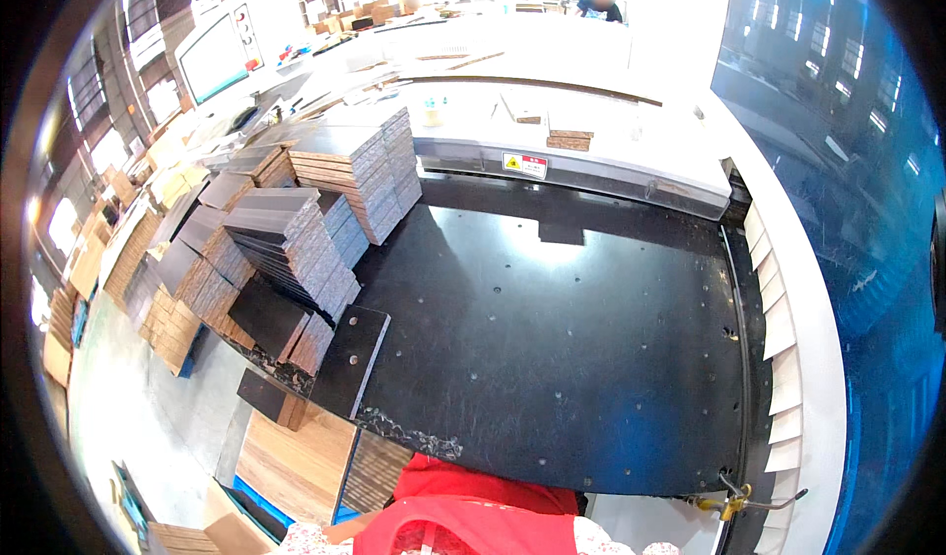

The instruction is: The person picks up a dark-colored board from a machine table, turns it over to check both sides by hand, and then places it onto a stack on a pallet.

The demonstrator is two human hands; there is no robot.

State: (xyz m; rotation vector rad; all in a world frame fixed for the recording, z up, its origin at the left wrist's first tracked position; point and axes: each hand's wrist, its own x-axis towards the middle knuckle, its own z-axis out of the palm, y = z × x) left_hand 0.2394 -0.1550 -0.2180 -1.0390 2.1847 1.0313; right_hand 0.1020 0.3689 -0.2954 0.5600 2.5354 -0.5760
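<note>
Neither of my hands shows; only my patterned sleeves [596, 537] reach in at the lower edge, on both sides of my red garment [473, 525]. Directly in front of me lies a wide black machine table [552, 338] dotted with small holes. Along its left side stand stacks of cut boards, among them a tall stack [360, 171] at the far left corner and a dark-topped stack [296, 235] nearer to me. A flat dark board [352, 358] with two round holes or fittings lies at the table's near left.
A grey beam with a warning label [525, 166] crosses the table's far edge. Two small board pieces [570, 139] rest on the white surface behind. A yellow air gun [731, 504] hangs at the near right corner. Wood-coloured boards [296, 461] lie lower left. Another person [599, 5] is far back.
</note>
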